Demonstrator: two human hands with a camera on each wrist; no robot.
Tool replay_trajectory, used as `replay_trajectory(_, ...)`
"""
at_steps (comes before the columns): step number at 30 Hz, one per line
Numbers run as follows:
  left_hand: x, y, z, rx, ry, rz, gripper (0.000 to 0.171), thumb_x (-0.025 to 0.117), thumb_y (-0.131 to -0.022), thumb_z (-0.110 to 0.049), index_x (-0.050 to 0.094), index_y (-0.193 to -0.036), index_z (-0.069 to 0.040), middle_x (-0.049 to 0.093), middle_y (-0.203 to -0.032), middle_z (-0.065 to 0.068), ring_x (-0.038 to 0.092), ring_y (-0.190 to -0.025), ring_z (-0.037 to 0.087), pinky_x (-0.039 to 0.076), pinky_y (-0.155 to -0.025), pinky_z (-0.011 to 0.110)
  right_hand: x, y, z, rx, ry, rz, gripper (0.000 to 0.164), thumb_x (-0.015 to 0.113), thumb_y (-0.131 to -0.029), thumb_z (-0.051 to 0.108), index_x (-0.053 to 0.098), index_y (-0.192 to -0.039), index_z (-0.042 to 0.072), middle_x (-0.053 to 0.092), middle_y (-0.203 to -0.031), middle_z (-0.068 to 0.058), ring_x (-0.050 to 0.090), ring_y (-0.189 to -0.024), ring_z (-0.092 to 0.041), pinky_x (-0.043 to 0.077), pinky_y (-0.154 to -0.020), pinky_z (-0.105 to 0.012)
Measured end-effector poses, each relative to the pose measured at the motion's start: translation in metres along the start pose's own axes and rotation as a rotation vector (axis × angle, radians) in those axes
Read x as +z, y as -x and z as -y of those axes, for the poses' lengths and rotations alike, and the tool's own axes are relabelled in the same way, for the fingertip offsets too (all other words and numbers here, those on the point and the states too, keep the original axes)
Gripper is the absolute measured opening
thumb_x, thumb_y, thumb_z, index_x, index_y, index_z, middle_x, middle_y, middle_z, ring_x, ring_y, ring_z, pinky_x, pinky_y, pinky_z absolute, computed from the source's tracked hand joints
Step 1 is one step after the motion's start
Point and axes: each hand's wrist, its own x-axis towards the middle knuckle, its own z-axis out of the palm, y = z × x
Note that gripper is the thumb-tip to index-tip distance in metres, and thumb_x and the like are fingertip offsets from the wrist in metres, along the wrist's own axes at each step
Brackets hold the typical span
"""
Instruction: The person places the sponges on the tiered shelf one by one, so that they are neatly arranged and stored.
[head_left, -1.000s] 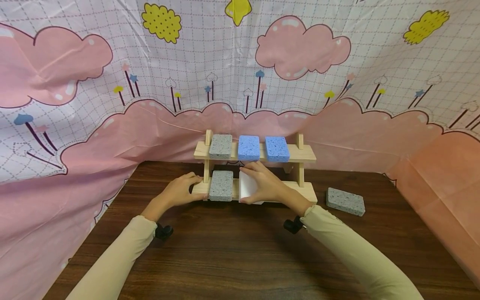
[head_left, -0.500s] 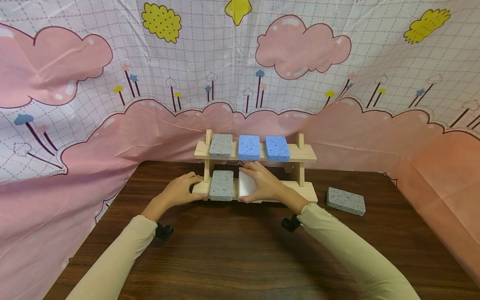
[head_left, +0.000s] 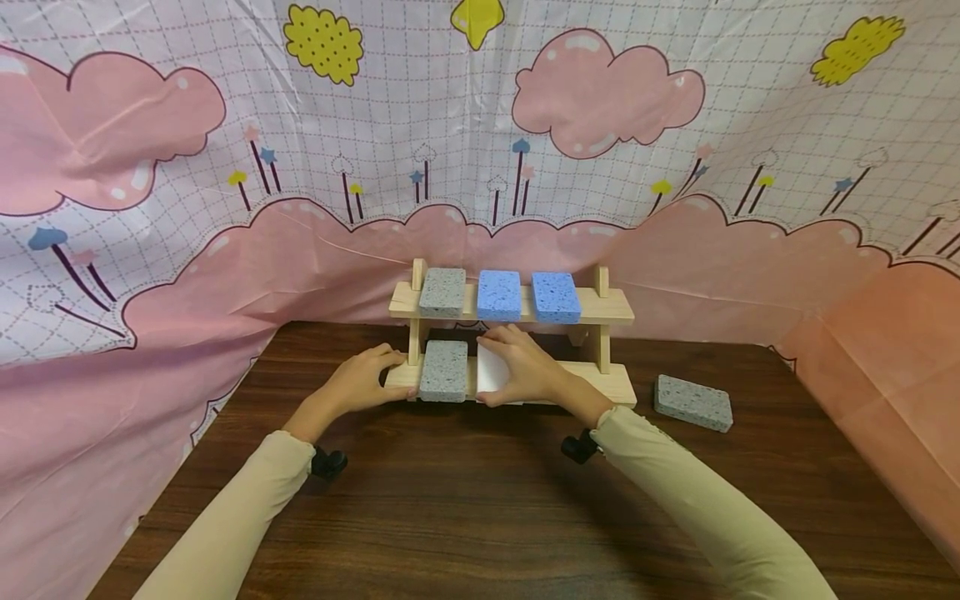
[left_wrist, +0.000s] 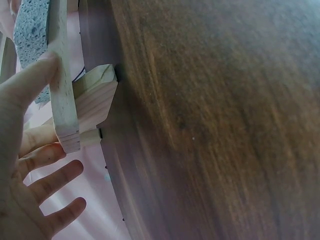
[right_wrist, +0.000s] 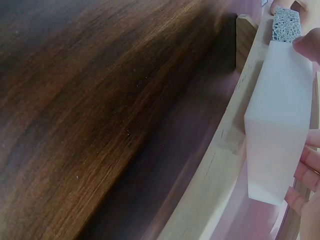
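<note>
A two-tier wooden rack stands on the table. My left hand grips the left end of its lower shelf; in the left wrist view the thumb lies on the board's front edge with fingers behind. Beside it on that shelf lies a grey speckled sponge. To the right of this, my right hand holds a smooth white sponge at the lower shelf, thumb in front and fingers behind. In the right wrist view the white sponge rests against the shelf board, partly covered by the hand.
On the upper shelf sit another grey sponge and two blue sponges. A further grey sponge lies on the dark wood table, right of the rack. A patterned cloth hangs close behind the rack.
The right hand and the white sponge have shifted very slightly left, and the sponge's lower right corner shows less. The left hand keeps its place on the rack.
</note>
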Motion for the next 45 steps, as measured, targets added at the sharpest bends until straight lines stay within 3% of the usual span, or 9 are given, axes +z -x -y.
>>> replay_trajectory(28,0.0006,-0.0013,0.0015,-0.017,0.005,0.011,0.066,0.073,-0.088,-0.057,0.065,-0.137,-0.012,0.060,-0.138,0.012,0.060,-0.126,0.036,0.052,-0.099,0.057,0.0085,-0.0048,-0.0068,0.034,0.000,0.050,0.091,0.080,-0.073,0.056,0.059,-0.142,0.001,0.059,-0.138,-0.015,0.053,-0.125,-0.032,0.048,-0.100,-0.051)
replay_trajectory(45,0.0005,-0.0010,0.0011,-0.025,0.016,0.012,0.067,0.073,-0.089,-0.057,0.065,-0.138,-0.012,0.060,-0.135,0.011,0.062,-0.122,0.034,0.053,-0.098,0.056,0.0101,-0.0047,-0.0078,0.044,-0.007,0.070,0.090,0.078,-0.074,0.055,0.058,-0.143,0.002,0.059,-0.138,-0.014,0.053,-0.123,-0.030,0.047,-0.097,-0.049)
